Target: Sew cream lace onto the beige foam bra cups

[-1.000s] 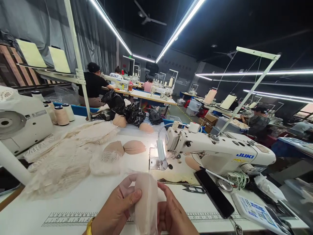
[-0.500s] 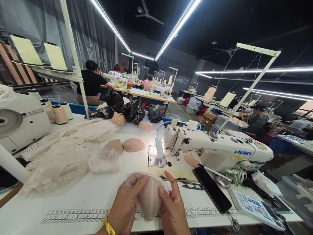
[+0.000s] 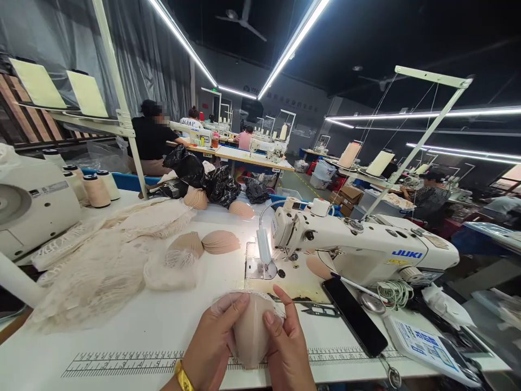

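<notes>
Head view: left hand (image 3: 214,339) and right hand (image 3: 288,345), fingers partly curled, grip opposite sides of a beige cup (image 3: 253,331) over the desk (image 3: 134,326), near a sewing machine (image 3: 362,244).

From my end, the rounded, sheer-covered fabric cup (image 3: 251,331) is pale beige. I see curved lines patterning the tan oval fabric pad (image 3: 222,243) and blue letters (image 3: 407,254) on the white metal sewing machine (image 3: 362,247).

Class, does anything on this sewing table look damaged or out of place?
Yes: the yellowed bed of the sewing machine looks dark and ragged along its front edge, perhaps from wear, unlike the paler tabletop.
</notes>
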`<state>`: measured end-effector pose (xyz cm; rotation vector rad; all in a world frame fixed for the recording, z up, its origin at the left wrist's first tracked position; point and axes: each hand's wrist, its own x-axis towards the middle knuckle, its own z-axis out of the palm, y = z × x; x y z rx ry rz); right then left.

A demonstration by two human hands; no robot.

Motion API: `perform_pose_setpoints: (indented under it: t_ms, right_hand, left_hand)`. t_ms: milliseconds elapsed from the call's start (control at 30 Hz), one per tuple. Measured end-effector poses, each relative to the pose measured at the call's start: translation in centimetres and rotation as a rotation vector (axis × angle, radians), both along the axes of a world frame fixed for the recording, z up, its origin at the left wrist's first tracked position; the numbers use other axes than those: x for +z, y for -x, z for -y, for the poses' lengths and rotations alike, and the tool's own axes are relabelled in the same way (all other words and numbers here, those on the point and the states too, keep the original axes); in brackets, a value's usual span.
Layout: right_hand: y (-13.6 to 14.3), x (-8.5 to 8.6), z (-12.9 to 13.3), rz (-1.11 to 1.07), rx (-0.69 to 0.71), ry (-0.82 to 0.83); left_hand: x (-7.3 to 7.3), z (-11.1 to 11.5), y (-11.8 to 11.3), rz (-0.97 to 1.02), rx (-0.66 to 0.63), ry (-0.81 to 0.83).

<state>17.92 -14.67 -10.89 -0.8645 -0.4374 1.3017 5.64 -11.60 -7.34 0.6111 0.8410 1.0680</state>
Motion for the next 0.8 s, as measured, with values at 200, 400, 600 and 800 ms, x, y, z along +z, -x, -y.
perform_pose_setpoints:
  t_ms: [200,400,600,800]
  right_hand:
    - [-0.4,0.0,-0.1,0.026,0.035,-0.021]
    - [-0.8,-0.1,-0.5,0.071,0.051,-0.027]
    - [-3.0,-2.1,-0.3,0.242,0.355,-0.173]
    - [-8.8,-0.4,-5.3,1.322,0.209,-0.703]
  left_hand:
    - [-0.1,-0.2,-0.3,0.053,0.038,0.026]
    - [0.2,-0.6,-0.5,0.005,-0.144,0.026]
    - [1.8,-2.7,1.0,0.006,-0.194,-0.003]
    - [4.1,-6.1,3.5,-0.59,-0.867,-0.856]
